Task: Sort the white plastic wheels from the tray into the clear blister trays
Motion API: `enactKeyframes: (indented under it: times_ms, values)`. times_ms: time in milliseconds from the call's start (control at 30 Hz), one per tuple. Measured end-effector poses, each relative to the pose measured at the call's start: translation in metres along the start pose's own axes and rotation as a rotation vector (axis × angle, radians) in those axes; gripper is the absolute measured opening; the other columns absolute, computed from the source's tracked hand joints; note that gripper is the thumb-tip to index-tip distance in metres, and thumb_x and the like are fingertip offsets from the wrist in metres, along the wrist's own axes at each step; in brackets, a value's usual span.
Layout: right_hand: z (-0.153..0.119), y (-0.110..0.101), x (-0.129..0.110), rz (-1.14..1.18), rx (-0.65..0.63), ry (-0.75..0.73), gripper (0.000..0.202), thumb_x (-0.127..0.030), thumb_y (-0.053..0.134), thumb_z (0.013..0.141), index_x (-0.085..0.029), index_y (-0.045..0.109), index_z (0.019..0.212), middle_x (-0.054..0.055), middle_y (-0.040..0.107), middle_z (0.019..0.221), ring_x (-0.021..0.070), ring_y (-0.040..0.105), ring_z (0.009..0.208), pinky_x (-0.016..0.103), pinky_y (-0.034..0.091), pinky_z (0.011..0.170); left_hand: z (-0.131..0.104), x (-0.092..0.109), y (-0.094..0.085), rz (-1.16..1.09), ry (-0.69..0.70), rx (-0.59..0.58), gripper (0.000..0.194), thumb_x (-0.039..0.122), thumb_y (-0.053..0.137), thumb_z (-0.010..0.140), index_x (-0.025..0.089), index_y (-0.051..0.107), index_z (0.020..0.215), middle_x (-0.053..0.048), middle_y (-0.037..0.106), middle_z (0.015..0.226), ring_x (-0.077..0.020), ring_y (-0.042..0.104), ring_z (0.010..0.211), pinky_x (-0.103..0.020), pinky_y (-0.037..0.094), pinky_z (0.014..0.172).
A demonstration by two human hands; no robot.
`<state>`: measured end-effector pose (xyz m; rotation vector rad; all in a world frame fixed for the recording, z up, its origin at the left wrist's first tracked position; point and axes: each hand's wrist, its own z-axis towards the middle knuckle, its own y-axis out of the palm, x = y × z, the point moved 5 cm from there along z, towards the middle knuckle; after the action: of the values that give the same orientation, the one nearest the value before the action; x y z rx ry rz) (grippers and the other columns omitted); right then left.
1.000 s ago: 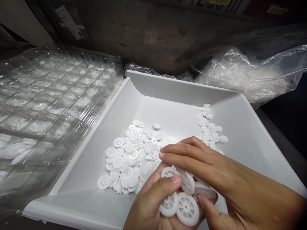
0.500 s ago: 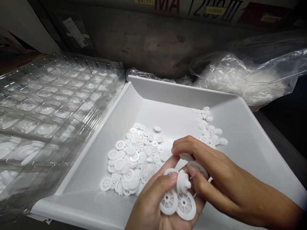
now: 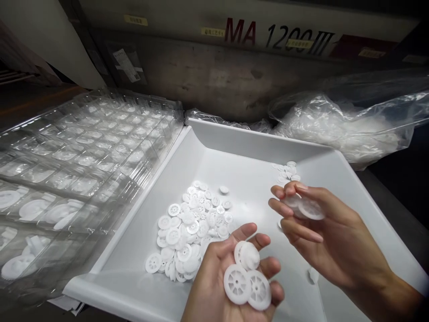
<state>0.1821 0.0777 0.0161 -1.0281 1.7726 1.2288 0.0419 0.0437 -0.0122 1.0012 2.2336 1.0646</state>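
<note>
- Several white spoked plastic wheels (image 3: 231, 290) lie in the left hand (image 3: 216, 277), palm up with fingers loosely curled, above the bin's near edge.
- At least two white plastic discs (image 3: 310, 209) are held between the fingers of the right hand (image 3: 330, 239), over the bin's right side.
- A pile of similar wheels (image 3: 187, 237) sits toward the left edge of the grey bin (image 3: 254, 134); a smaller cluster (image 3: 286, 171) lies near its far right corner.
- Clear blister trays (image 3: 67, 138) stand along its left edge.
</note>
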Motion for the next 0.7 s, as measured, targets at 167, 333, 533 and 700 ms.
enactKeyframes:
  times_ms: [167, 333, 533, 700]
  values:
    - [-0.009, 0.011, 0.006, 0.044, -0.081, 0.110, 0.020, -0.036, 0.066, 0.083, -0.020, 0.055, 0.077, -0.002, 0.043, 0.082, 0.0015, 0.029, 0.046, 0.016, 0.032, 0.042, 0.003, 0.002, 0.000, -0.009, 0.097, 0.084, 0.019, 0.018, 0.040, 0.093, 0.015, 0.059, 0.092, 0.000, 0.059, 0.073, -0.0079, 0.052, 0.052, -0.017, 0.033, 0.043]
    - [-0.020, 0.014, 0.013, 0.082, -0.179, 0.211, 0.018, -0.039, 0.059, 0.090, -0.023, 0.055, 0.082, -0.004, 0.039, 0.075, 0.0038, 0.017, 0.046, 0.017, 0.017, 0.038, 0.004, 0.005, 0.002, 0.015, 0.183, 0.174, 0.019, 0.009, 0.048, 0.090, 0.013, 0.054, 0.107, -0.001, 0.059, 0.080, -0.0069, 0.053, 0.056, -0.015, 0.035, 0.044]
    - [-0.020, 0.011, 0.014, -0.128, -0.265, 0.158, 0.032, -0.048, 0.045, 0.099, -0.024, 0.056, 0.082, -0.004, 0.033, 0.071, 0.0082, 0.020, 0.053, 0.016, 0.020, 0.042, 0.001, 0.009, 0.003, 0.001, 0.277, 0.303, 0.040, -0.001, 0.052, 0.084, 0.008, 0.047, 0.123, -0.010, 0.061, 0.094, -0.0069, 0.055, 0.062, -0.016, 0.041, 0.048]
    - [-0.037, 0.034, 0.004, -1.048, -0.509, -0.472, 0.011, -0.021, 0.052, 0.098, -0.026, 0.062, 0.099, -0.002, 0.049, 0.081, 0.0083, 0.050, 0.066, 0.019, 0.040, 0.057, 0.001, 0.010, 0.002, -0.041, 0.283, 0.275, 0.032, 0.001, 0.048, 0.087, 0.014, 0.046, 0.117, -0.003, 0.054, 0.089, -0.0054, 0.057, 0.064, -0.016, 0.047, 0.057]
